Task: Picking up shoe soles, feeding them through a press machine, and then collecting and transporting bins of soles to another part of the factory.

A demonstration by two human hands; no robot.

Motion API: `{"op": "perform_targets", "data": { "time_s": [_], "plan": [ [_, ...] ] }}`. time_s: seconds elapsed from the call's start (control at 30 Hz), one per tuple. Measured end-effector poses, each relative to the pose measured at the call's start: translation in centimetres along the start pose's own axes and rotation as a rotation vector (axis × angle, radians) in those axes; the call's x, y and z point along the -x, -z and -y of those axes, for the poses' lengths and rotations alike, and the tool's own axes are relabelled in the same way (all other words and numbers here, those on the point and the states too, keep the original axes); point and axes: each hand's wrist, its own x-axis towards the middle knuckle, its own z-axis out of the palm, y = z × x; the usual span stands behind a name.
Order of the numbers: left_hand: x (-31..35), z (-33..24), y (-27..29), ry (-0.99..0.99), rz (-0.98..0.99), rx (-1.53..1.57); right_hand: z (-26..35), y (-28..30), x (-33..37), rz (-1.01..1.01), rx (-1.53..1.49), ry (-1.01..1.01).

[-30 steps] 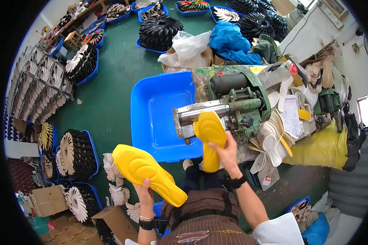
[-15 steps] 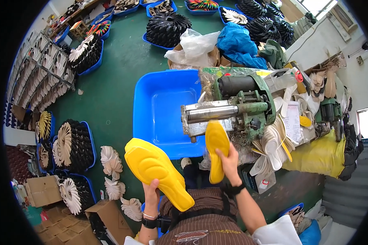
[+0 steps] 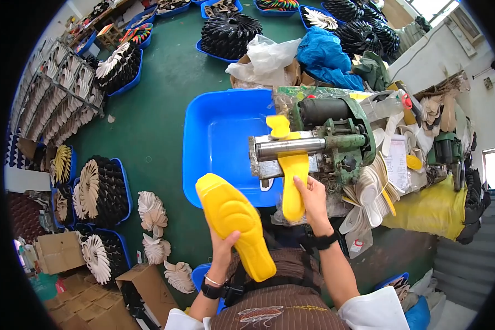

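My left hand (image 3: 222,248) is closed around yellow contoured insoles (image 3: 232,214), apparently a small stack, held tilted in front of my apron. In my right hand (image 3: 313,202), the near end of a single yellow insole (image 3: 293,190) is pinched between thumb and fingers. That insole runs under the steel roller (image 3: 291,147) of a green machine (image 3: 344,135). Beyond the roller, a curled yellow piece (image 3: 279,126) sticks up; the roller hides how it joins the insole. Below the roller lies a metal plate (image 3: 260,168).
A blue tub (image 3: 203,148) stands left of the machine. White insoles (image 3: 371,190) are piled right of it, near a clear bottle (image 3: 382,108). Blue tubs of stacked insoles (image 3: 102,192) line the floor at left, by cardboard boxes (image 3: 60,253). Plastic bags (image 3: 327,58) lie behind.
My right hand has pushed its insole forward under the roller, and a yellow piece now shows beyond it. The left hand's insoles have shifted right and stand more upright.
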Motion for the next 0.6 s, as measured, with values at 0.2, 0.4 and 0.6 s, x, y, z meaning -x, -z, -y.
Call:
{"op": "perform_targets", "data": {
  "time_s": [0.2,0.4,0.6],
  "plan": [
    [-1.8,1.7,-2.2,-0.247,-0.035,-0.222,2.9,-4.8,8.3,0.241,0.807,0.332],
    [-1.6,-0.8,-3.9,-0.195,0.095,-0.038,2.9,-3.3,8.3,0.14,0.495,0.156],
    [-1.6,0.8,-4.0,-0.138,0.043,-0.074,1.2,-2.4,8.4,0.129,0.316,0.183]
  ]
}}
